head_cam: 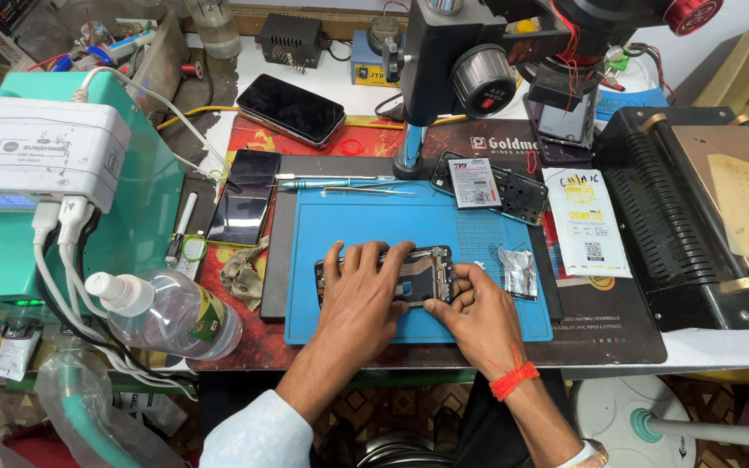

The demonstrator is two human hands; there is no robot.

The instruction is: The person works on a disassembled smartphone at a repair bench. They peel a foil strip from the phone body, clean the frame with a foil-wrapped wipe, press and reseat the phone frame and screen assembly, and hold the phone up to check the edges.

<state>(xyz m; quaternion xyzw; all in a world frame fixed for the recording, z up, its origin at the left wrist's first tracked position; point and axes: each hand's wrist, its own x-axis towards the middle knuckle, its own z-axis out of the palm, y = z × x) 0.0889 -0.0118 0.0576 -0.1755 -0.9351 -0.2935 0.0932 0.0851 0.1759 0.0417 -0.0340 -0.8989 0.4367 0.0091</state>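
An opened phone (426,270) with its back cover off lies on a blue work mat (348,225), its circuit boards showing. My left hand (359,295) lies flat over the phone's left half and presses it down. My right hand (470,303) rests at the phone's lower right edge, fingertips pinching on the frame; a red thread is tied at that wrist. Most of the phone's left part is hidden under my left hand.
A second opened phone with a battery (487,186) lies at the mat's far right corner. Tweezers and a screwdriver (331,183) lie along the far edge. Two phones (244,199) (292,108), a spray bottle (171,314), a small plastic bag (517,270), a microscope stand (444,61) and a black laminator (695,217) surround the mat.
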